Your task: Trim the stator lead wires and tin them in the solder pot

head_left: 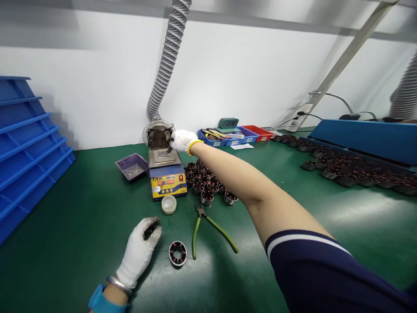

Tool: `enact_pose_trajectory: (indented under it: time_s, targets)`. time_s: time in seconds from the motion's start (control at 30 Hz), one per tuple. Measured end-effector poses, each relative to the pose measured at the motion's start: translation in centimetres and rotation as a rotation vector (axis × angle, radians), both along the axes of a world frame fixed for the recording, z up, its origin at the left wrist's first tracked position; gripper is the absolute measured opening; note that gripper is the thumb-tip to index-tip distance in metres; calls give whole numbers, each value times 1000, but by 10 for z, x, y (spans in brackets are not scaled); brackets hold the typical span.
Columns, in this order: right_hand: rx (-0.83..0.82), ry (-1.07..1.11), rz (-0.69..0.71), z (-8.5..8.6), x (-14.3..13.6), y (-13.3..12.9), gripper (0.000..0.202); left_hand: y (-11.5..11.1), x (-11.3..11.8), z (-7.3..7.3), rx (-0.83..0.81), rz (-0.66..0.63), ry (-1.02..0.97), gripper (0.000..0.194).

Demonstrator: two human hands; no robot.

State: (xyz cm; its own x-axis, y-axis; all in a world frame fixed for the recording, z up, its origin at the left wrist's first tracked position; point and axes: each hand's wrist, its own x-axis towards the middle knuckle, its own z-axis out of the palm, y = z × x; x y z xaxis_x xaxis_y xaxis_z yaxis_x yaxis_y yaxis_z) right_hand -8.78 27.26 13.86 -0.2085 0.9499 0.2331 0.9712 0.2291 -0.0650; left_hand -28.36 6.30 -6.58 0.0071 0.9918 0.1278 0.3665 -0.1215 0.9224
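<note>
Right hand (183,141) pinches dark piece (169,150) at pot (167,172), 12 o'clock of coil (177,264); slip could burn glove. Left hand (139,250) half-open, empty; careless 3 o'clock sweep could knock coil.

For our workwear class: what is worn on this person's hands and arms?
The left hand wears a white glove with smudged fingertips, plus a silver bangle and blue band. The right hand wears a white glove with a yellow cuff; that sleeve is navy with a white stripe.
</note>
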Motion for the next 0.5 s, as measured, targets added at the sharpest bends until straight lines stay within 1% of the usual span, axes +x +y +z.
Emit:
enact_pose_trajectory:
  time_s: [0.17, 0.23, 0.37, 0.5]
  targets:
    - [10, 95, -21, -3, 16, -1, 33, 1, 0, 0, -5, -14, 11, 43]
    - [17, 145, -42, -8, 24, -1, 35, 1, 0, 0, -10, -17, 9, 43]
    - [-11, 247, -87, -28, 35, 1, 36, 1, 0, -2, -30, -12, -10, 46]
    - [-27, 350, -119, -49, 39, 5, 37, 2, 0, -5, -40, -8, -24, 48]
